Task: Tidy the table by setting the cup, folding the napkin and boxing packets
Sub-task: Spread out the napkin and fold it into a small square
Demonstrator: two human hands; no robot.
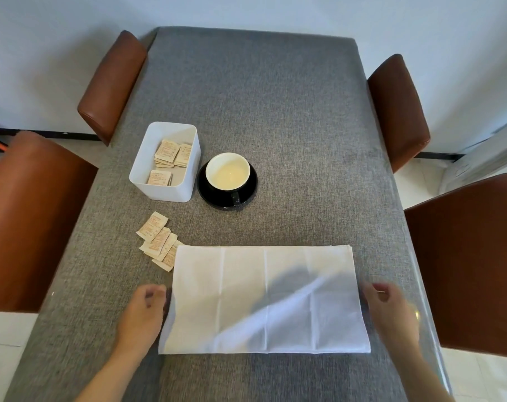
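At the near edge of the grey cloth-covered table (275, 126), the left hand (143, 310) and right hand (390, 307) flank the white folded cloth napkin (246, 285). Both hands' fingers are loosely curled, blurred, beside its side edges; grip cannot be told. Packet print is unreadable.

We are looking at a worktop (275, 117) showing grey, woven-textured cloth. The napkin (246, 280) is showing plain white, and the box (162, 190) white too. The packets (156, 242) are showing beige with reddish print. The cup (227, 171) is showing cream inside, sitting on a black saucer (208, 195). The chairs (397, 111) are showing brown leather.
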